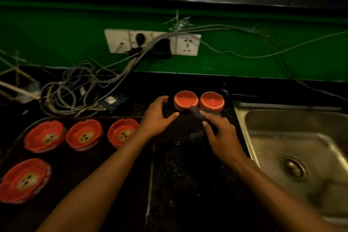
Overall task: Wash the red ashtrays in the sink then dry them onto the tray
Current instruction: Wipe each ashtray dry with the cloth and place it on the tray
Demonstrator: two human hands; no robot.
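Several red ashtrays stand right way up on a dark tray [84,167] at the left, one of them [84,134] in the back row. Two more red ashtrays lie upside down on a black mesh mat [188,165]: the left one [186,100] and the right one [212,101]. My left hand [160,115] hovers just left of the left upturned ashtray, fingers spread and holding nothing. My right hand [220,132] grips a dark grey cloth [195,114] in front of the two upturned ashtrays. The steel sink [278,137] lies to the right.
A tangle of grey cables [75,88] lies on the counter behind the tray, running up to a white socket strip [152,42] on the green wall. The sink drain [294,168] is uncovered. The scene is dim.
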